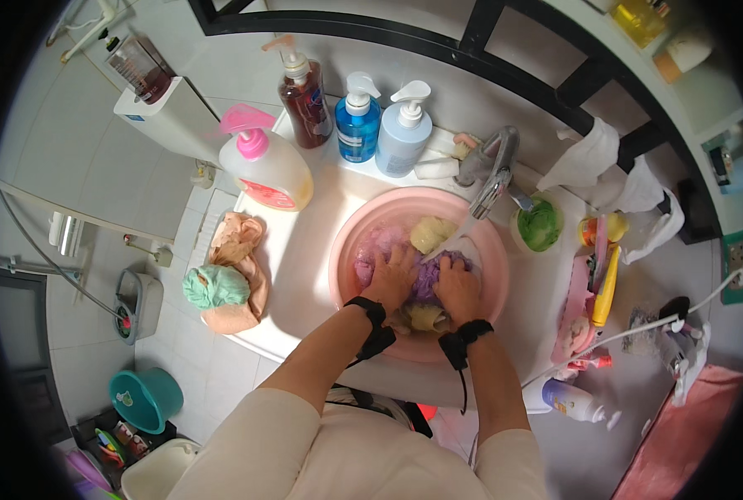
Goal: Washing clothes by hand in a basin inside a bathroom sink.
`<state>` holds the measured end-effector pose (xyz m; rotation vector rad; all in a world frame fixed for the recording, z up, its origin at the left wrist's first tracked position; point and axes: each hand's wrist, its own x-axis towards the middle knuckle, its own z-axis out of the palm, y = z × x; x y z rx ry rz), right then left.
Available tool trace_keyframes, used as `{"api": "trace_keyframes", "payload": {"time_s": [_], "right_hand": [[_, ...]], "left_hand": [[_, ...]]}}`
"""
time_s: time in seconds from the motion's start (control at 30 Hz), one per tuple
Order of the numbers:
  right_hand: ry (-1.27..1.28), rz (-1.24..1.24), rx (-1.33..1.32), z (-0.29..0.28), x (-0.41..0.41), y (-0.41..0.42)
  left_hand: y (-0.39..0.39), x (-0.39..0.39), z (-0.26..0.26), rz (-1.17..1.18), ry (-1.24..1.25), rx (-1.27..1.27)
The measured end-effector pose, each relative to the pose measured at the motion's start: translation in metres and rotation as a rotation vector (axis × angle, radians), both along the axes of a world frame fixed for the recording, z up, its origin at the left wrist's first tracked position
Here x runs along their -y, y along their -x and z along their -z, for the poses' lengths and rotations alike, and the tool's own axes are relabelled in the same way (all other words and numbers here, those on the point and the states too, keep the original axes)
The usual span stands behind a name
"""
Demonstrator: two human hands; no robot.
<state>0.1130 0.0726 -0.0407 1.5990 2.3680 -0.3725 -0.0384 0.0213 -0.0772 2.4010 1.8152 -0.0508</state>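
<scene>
A pink plastic basin (pixel 340 250) of water stands in the white washbasin (pixel 296 275). My left hand (pixel 391 278) lies on pink mesh fabric (pixel 365 270) in the water, its fingertips reaching purple mesh fabric (pixel 425 278); whether they grip it is unclear. With curled fingers, my right hand (pixel 457 289) grips the right side of the purple bundle. A pale yellow bundle (pixel 432 234) sits above the hands, and another yellowish piece (pixel 427 317) lies between my wrists. Water runs from the chrome faucet (pixel 493 181) onto the purple fabric.
Pump bottles, including a blue one (pixel 357 128), line the back ledge. A large translucent bottle (pixel 268 169) stands left, above peach and mint-green bundles (pixel 216 286). A cup with green contents (pixel 539 224) is right of the faucet. A white cable (pixel 621 337) crosses the right side.
</scene>
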Motion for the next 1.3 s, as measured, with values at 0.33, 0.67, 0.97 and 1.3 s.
{"api": "trace_keyframes", "payload": {"time_s": [0.33, 0.67, 0.97, 1.3], "right_hand": [[-0.040, 0.387, -0.879, -0.064, 0.039, -0.039], [-0.101, 0.111, -0.406, -0.042, 0.059, -0.038], [-0.206, -0.256, -0.123, 0.007, 0.048, -0.003], [-0.336, -0.259, -0.001, 0.020, 0.022, 0.013]], "left_hand": [[0.036, -0.002, -0.062, -0.454, 0.284, 1.018], [0.054, 0.012, -0.066, -0.140, 0.146, 0.351], [0.040, -0.013, -0.034, -0.044, 0.365, 0.084], [0.024, -0.047, 0.001, -0.193, 0.224, 0.240]]}}
